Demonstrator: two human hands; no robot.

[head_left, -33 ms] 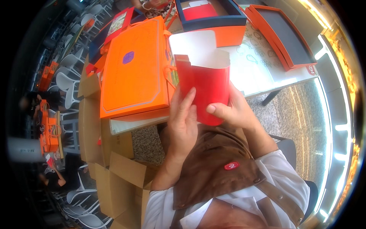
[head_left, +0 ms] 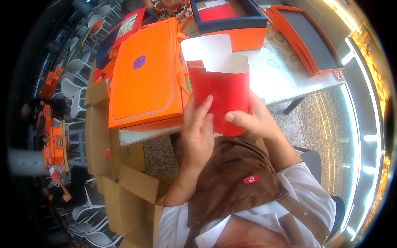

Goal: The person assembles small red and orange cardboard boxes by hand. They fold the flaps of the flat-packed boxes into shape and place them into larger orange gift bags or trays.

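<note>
Between both hands, in front of my apron, I hold a red paperboard box (head_left: 221, 97) upright with its top end open. Its white inner flap (head_left: 209, 48) stands up at the back, and the front panel bows. My left hand (head_left: 199, 126) presses against the box's left side, fingers pointing up along it. My right hand (head_left: 252, 118) grips the right side, thumb across the front and the other fingers hidden behind. Just left of the box lies a large orange gift box (head_left: 144, 78) with a purple emblem and ribbon handles.
Beyond stand a navy-rimmed orange box (head_left: 229, 35) with a red item inside and an orange tray (head_left: 306, 39) with a dark lining. All rest on a white table (head_left: 273, 78). Open cardboard cartons (head_left: 128, 194) stand at my left. Another person's hand (head_left: 165, 4) shows at the far edge.
The red box's upper left side and white flap have shifted slightly left, and its mouth looks a little wider. Both hands stay almost in place.
</note>
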